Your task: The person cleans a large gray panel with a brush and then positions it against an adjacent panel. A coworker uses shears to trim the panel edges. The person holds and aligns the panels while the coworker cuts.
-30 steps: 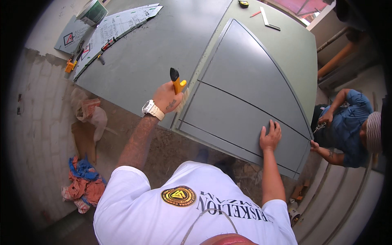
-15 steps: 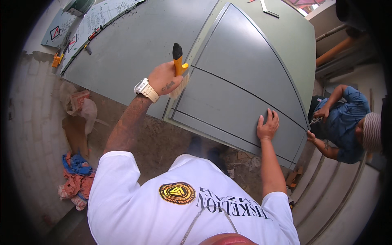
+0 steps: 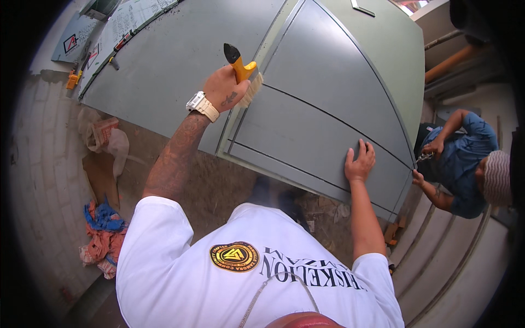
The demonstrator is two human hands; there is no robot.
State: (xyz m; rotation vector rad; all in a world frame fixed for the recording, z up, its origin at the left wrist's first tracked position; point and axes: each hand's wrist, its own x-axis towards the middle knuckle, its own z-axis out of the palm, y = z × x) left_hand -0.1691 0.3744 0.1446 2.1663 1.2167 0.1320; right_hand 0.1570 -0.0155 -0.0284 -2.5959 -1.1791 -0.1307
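My left hand point(image 3: 225, 87) is closed round a wide paintbrush point(image 3: 244, 70) with a yellow handle, a black tip and pale bristles. The bristles hang over the left edge of a grey panel point(image 3: 322, 71), which has a curved right side and dark grooves across it. Whether they touch its surface I cannot tell. Flat on the same panel, close to its lower groove, rests my right hand point(image 3: 360, 163), fingers spread and holding nothing. A pale green sheet point(image 3: 402, 60) lies beneath the panel.
At the right, a co-worker point(image 3: 465, 158) in blue grips a metal tool at the panel's corner. A metal square point(image 3: 362, 7) lies at the far edge. A yellow tool point(image 3: 72, 80) sits far left. Crumpled cloths point(image 3: 104, 235) lie on the floor.
My left hand has moved a little to the right and up with the paintbrush, whose handle now tilts further left. My right hand has stayed on the panel.
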